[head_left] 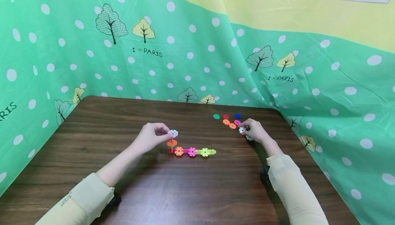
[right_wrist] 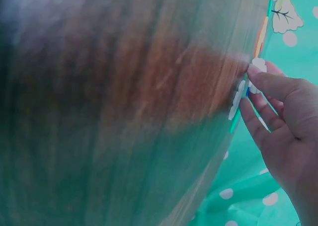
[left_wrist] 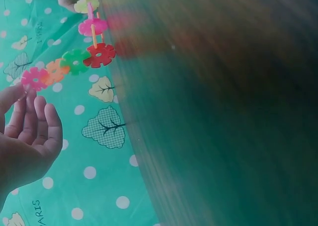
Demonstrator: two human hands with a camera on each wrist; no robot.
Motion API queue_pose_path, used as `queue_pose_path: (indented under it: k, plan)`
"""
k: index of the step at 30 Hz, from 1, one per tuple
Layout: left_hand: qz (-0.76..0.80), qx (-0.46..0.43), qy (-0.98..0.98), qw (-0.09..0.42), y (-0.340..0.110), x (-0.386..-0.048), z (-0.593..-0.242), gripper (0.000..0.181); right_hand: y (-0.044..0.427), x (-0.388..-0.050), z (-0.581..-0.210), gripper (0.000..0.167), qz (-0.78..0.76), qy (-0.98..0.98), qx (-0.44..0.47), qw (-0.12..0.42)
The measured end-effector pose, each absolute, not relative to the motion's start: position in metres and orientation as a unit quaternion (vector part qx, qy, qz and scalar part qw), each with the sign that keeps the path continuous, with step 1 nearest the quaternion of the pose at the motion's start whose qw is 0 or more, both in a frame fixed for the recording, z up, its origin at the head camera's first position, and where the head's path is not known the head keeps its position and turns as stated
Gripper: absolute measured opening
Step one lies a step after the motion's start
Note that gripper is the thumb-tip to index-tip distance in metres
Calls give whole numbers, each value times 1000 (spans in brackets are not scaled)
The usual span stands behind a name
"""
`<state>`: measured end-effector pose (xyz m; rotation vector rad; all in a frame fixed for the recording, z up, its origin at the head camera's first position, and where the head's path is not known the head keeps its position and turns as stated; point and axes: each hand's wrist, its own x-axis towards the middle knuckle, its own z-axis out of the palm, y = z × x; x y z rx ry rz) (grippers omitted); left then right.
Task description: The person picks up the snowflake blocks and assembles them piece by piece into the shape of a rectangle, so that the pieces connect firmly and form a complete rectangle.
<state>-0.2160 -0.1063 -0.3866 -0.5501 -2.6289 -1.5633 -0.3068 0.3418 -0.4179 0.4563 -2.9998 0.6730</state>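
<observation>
Near the table's middle my left hand [head_left: 151, 136] pinches a white snowflake disc [head_left: 174, 133], the top end of a chain of joined discs. An orange disc [head_left: 171, 143] stands below it. Along the table the chain runs right through an orange disc [head_left: 178, 151], a pink disc [head_left: 192, 152] and a yellow-green disc [head_left: 205, 152]. In the left wrist view the left hand [left_wrist: 32, 141] holds the chain's end at a pink disc [left_wrist: 35, 79]. My right hand [head_left: 255, 130] pinches another white snowflake disc [head_left: 242, 130], also between thumb and fingers in the right wrist view [right_wrist: 257, 69].
Several loose discs lie at the back right, among them a green disc [head_left: 216, 116], a red disc [head_left: 226, 116] and a blue disc [head_left: 237, 116]. A white disc [head_left: 249, 138] lies under the right hand. A dotted green cloth [head_left: 191, 63] hangs behind the brown table [head_left: 210, 190].
</observation>
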Motion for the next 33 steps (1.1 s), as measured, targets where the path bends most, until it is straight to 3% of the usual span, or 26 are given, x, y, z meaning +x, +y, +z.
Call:
queue_pose_path:
  k: [12, 33]
  plan:
    - [-495, -175, -851, 22, -106, -214, -383, 11, 335, -306, -414, 16, 219, -963, 157, 2]
    - [-497, -180, -848, 38, -104, -213, -384, 11, 277, -288, -375, 9, 273, -938, 181, 118]
